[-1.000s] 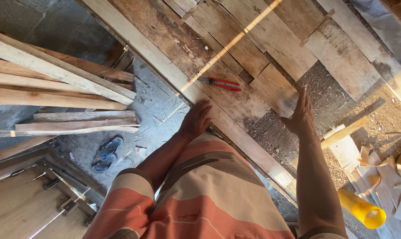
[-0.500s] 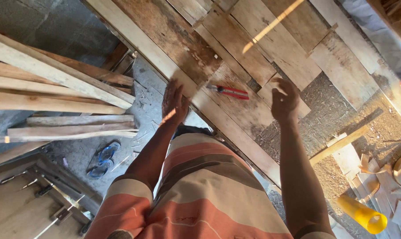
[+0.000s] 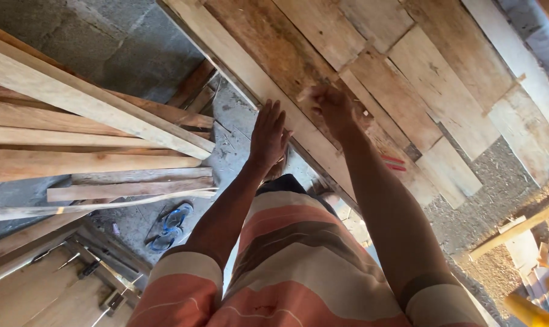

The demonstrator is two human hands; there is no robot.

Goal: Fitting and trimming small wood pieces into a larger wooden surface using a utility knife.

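A wide surface of rough wooden boards fills the upper right part of the view, with boards of different lengths laid side by side. Along its left edge runs 1 long pale plank, going diagonally from the top toward the lower right. To the left, a stack of long timber planks lies over the grey concrete floor, well apart from the hands.

The person wears a shirt with orange, cream and brown stripes, and both arms reach up from it toward the boards. The left hand is flat, with the fingers straight and spread a little, holding nothing; it is just beside the long pale plank, but I cannot tell if it touches the wood. The right hand rests over the boards, with its fingers curled closed. It seems to pinch something small, but the thing is too small to name.

Near the right forearm, red-handled pliers lie on the boards, partly hidden by the arm. On the floor below the stack lies a pair of blue sandals. A yellow object shows at the lower right corner.
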